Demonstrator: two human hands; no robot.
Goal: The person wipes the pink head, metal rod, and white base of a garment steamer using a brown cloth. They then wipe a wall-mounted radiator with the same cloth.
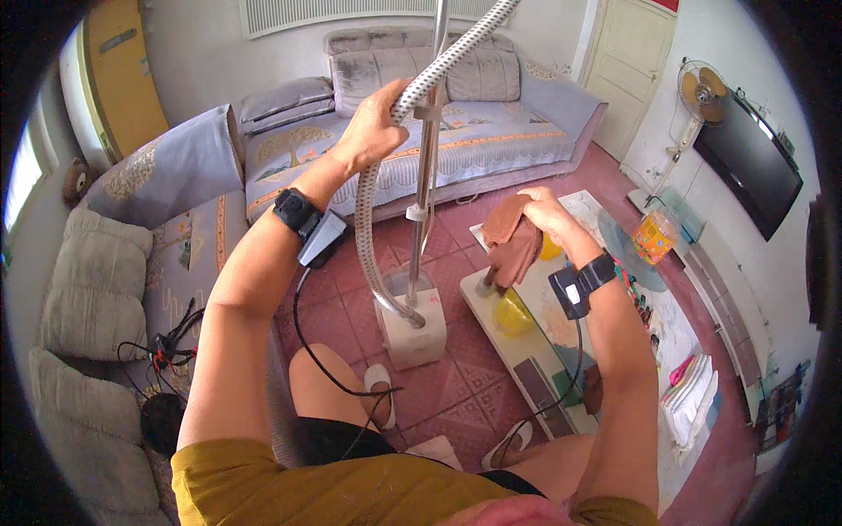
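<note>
My left hand is closed around the grey-and-white woven hose of an upright garment steamer, close to its metal pole. The hose loops down into the steamer's white base, which stands on the floor. In my right hand a folded brown cloth is gripped by its upper edge and hangs over the near-left part of a low table. Yellow items show just below the cloth. Where the hose's upper end leads is out of view.
A patterned sofa runs along the back and left. Several folded cloths and an orange-patterned container stand on the right. A wall fan and a television hang there. Black cables run from my wrist devices.
</note>
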